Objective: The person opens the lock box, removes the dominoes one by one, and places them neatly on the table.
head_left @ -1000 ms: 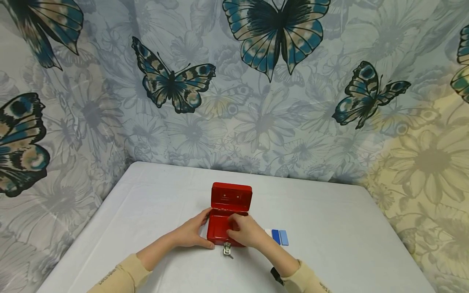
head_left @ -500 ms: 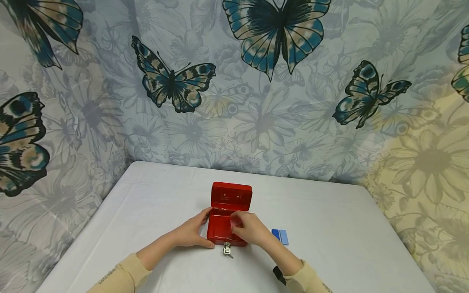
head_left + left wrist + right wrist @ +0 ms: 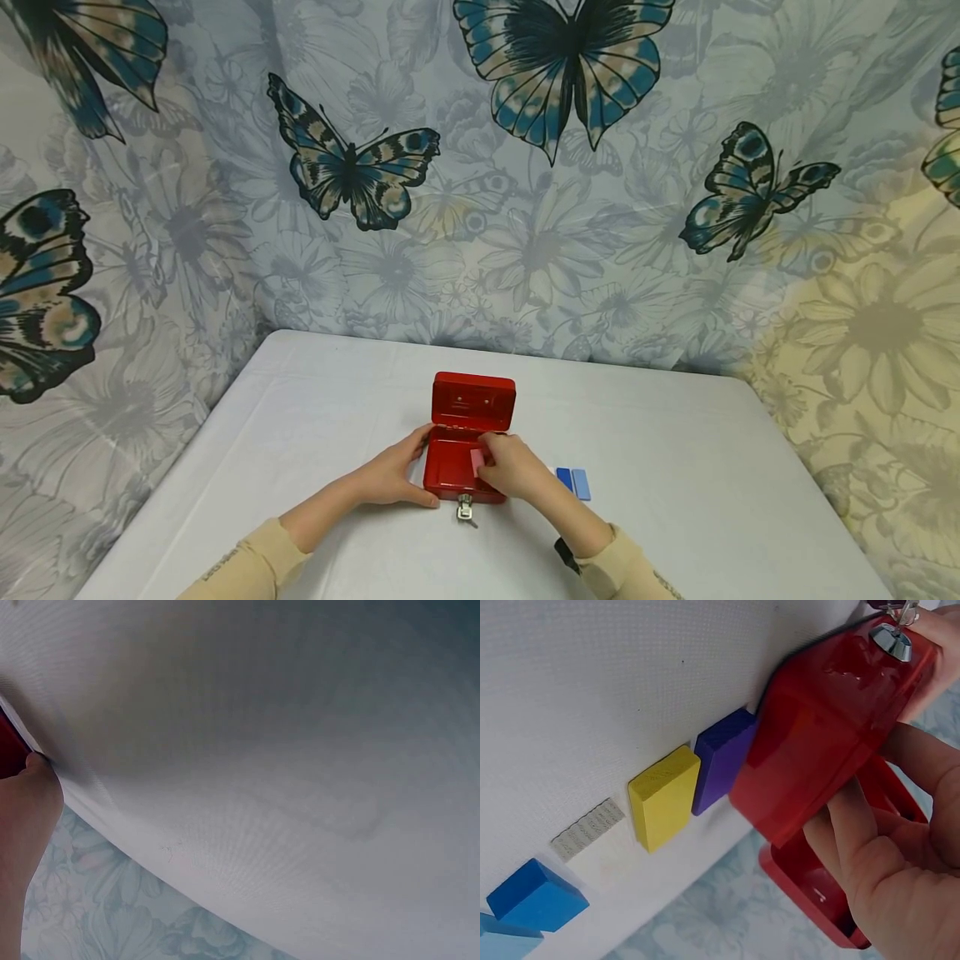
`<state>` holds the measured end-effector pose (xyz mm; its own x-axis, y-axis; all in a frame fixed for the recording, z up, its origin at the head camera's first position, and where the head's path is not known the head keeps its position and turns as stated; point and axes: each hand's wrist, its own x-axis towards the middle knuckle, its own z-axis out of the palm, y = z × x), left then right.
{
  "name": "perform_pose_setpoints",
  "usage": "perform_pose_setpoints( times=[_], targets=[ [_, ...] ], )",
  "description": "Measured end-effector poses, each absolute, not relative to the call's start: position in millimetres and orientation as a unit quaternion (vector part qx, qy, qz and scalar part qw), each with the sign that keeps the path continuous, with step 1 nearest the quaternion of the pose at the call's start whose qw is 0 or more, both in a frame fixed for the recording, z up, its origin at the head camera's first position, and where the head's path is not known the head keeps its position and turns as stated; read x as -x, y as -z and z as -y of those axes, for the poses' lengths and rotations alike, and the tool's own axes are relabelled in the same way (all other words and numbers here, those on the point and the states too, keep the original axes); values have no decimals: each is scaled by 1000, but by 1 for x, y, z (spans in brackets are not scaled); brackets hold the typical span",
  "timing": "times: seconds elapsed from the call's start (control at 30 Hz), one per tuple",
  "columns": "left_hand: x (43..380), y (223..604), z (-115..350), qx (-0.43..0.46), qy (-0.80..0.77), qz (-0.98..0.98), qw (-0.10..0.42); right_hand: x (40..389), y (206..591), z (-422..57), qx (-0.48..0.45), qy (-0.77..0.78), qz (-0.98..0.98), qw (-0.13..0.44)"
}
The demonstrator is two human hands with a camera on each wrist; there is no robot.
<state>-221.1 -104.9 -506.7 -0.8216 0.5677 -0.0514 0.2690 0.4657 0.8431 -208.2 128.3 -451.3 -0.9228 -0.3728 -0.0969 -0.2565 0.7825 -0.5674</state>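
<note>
A small red cash box stands on the table with its lid raised. Keys hang from the lock at its front. My left hand holds the box by its left side, thumb at the front corner and fingers near the rear one. Over the right part of the box, my right hand pinches a pink block between thumb and fingers. The right wrist view hides that block behind the box wall and shows the curled right fingers at the box's edge.
Beside the box, a row of flat blocks shows in the right wrist view: purple, yellow, whitish, blue and light blue. A white cloth covers the table; a butterfly-patterned wall covering stands behind.
The right hand has shifted slightly right and back within the box, and the pink block has come into sight in its fingers. The left hand and the box have stayed put.
</note>
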Motion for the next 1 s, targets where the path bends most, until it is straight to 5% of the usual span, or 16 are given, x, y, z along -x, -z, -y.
perform_pose_setpoints(
  times=[1.0],
  targets=[
    [220, 506, 105, -257, -449, -840, 159, 218, 465, -122, 190, 360, -899, 161]
  ],
)
